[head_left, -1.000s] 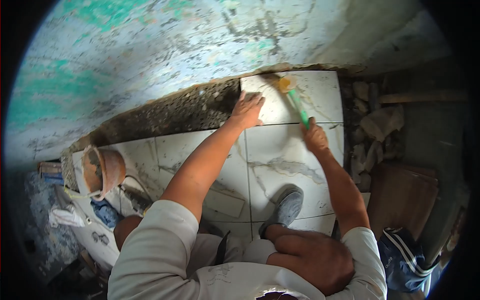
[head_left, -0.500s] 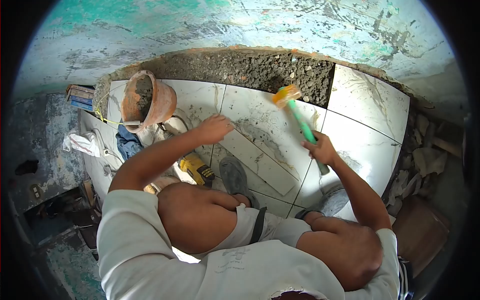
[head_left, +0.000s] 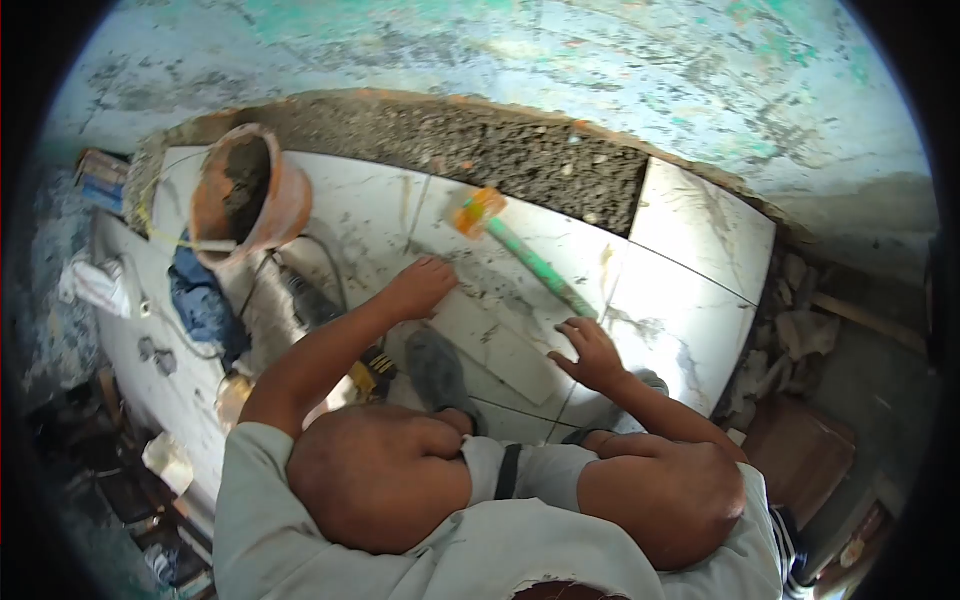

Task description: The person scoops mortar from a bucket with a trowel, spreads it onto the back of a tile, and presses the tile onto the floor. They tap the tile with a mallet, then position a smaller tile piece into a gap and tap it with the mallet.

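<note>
A rubber mallet with an amber head (head_left: 479, 212) and a green handle (head_left: 530, 262) lies across the white marbled floor tile (head_left: 590, 262). My right hand (head_left: 592, 355) is open just past the handle's end, its fingers spread and holding nothing. With fingers curled, my left hand (head_left: 422, 287) is at the upper left end of a narrow cut tile strip (head_left: 505, 350). The strip lies slantwise over the laid tiles, in front of my shoe (head_left: 437, 368); part of its left end is hidden under the hand.
Rough mortar (head_left: 480, 150) fills a gap along the wall. A mortar-stained bucket (head_left: 290, 195) stands at the left, near a blue cloth (head_left: 208, 300), a cord and a yellow-black power tool (head_left: 374, 372). Rubble (head_left: 765, 360) and a brown board (head_left: 800, 450) lie at the right.
The mallet was in my right hand and now lies on the tile, let go. My right hand has opened and drawn back from it. My left hand stays by the strip. The view has shifted.
</note>
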`<state>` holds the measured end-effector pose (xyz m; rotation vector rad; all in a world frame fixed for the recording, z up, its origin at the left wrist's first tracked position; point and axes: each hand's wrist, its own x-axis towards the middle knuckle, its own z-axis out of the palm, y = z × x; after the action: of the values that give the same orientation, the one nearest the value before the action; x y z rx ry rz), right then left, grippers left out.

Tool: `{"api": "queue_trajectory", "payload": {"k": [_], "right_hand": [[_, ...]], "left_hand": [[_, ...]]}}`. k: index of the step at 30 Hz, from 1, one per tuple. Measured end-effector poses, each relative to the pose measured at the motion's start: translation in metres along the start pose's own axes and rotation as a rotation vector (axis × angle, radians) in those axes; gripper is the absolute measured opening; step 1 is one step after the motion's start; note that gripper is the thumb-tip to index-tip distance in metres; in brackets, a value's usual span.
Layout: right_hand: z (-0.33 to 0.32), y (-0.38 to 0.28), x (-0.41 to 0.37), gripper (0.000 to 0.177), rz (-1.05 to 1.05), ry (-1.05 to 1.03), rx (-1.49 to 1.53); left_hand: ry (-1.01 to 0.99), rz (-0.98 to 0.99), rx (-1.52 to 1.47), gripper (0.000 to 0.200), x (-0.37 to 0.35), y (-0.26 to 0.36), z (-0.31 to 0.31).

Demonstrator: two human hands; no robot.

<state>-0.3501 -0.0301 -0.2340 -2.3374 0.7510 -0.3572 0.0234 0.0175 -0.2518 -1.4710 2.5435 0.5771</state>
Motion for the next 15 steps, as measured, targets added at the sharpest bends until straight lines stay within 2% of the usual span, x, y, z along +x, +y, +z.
{"api": "queue_trajectory", "payload": {"k": [1, 5, 8, 10, 11, 13, 15], "right_hand": [[-0.001, 0.002, -0.004, 0.043, 0.028, -0.007, 0.015], [-0.008, 0.006, -0.006, 0.039, 0.046, -0.046, 0.022], [-0.008, 0.004, -0.007, 0.042, 0.078, -0.108, 0.041], [-0.009, 0.002, -0.007, 0.046, 0.108, -0.157, 0.070], [-0.009, 0.001, -0.006, 0.052, 0.157, -0.254, 0.091], [-0.008, -0.001, -0.006, 0.055, 0.191, -0.320, 0.126], [-0.007, -0.005, -0.004, 0.064, 0.241, -0.441, 0.185]], "left_hand": [[-0.154, -0.045, -0.059, 0.066, 0.008, -0.001, 0.003], [-0.289, -0.102, -0.137, 0.064, 0.031, -0.003, -0.010], [-0.244, -0.059, -0.085, 0.058, 0.035, 0.000, -0.021], [-0.439, -0.201, -0.367, 0.045, 0.033, -0.003, -0.025], [-0.442, -0.184, -0.361, 0.045, 0.029, -0.001, -0.027], [-0.452, -0.137, -0.355, 0.029, 0.020, 0.009, -0.038], [-0.413, -0.079, -0.367, 0.023, 0.016, 0.024, -0.059]]}}
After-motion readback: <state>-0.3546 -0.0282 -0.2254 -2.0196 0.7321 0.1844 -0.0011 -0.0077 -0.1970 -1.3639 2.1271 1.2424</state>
